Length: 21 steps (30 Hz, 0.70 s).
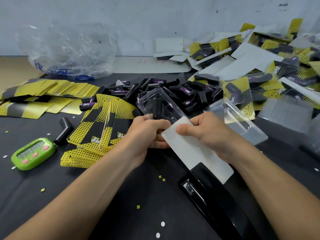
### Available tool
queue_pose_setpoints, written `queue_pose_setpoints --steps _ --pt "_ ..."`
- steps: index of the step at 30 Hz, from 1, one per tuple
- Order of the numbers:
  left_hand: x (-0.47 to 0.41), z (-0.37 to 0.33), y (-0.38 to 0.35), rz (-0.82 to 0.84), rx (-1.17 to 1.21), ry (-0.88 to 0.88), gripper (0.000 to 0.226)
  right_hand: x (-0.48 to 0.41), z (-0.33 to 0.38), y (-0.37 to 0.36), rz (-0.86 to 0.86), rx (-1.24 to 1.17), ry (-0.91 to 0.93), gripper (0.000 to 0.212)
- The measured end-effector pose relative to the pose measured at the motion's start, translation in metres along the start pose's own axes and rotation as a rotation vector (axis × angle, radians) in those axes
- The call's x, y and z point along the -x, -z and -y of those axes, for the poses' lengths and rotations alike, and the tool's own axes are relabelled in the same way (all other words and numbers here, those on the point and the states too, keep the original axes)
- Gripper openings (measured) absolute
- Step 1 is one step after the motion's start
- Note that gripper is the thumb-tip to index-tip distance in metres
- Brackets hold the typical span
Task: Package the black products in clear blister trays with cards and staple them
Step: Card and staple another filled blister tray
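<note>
The dark worktop (103, 196) has its loosest ground near the front left, with only small paper punch-outs scattered there. A black stapler (207, 193) lies along the front right. Farther back things crowd in: a fanned stack of yellow-and-black cards (97, 129) beside a green timer (32, 154), and more cards spread at the far left (52, 89). A crumpled plastic bag (69, 49) sits against the wall.

In the middle, the left hand (149, 134) curls its fingers round the near end of a clear blister tray (159, 103), held above the worktop with one black product (156, 108) standing in its pocket. The right hand (206, 134) pinches a card (194, 149), white side up, thumb on top. The card's far edge meets the tray and its near edge overlaps the stapler.

Behind the tray lies the heap of loose black products (173, 90). Empty trays (239, 122) sit just right of the hands, and filled packs (268, 66) are piled along the right edge.
</note>
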<state>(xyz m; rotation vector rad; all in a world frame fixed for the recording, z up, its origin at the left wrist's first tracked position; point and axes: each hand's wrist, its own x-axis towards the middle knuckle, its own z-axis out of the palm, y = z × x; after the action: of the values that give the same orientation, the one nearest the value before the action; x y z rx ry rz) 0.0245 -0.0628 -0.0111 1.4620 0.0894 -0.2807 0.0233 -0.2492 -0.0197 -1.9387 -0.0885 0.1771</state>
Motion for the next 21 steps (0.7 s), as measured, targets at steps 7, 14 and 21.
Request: queue_pose_setpoints --steps 7,14,21 --pt "0.0003 0.0029 -0.0012 0.041 0.030 -0.024 0.006 -0.0006 0.0009 0.0012 -0.063 0.073 0.013 0.047" --pt "0.0003 0.0081 -0.0039 -0.015 0.008 -0.109 0.029 -0.0008 0.0007 0.0001 -0.140 0.182 0.013 0.063" --pt "0.0002 0.0088 -0.0015 0.018 -0.046 -0.130 0.034 -0.0045 -0.0002 -0.0003 -0.220 0.334 0.029 0.060"
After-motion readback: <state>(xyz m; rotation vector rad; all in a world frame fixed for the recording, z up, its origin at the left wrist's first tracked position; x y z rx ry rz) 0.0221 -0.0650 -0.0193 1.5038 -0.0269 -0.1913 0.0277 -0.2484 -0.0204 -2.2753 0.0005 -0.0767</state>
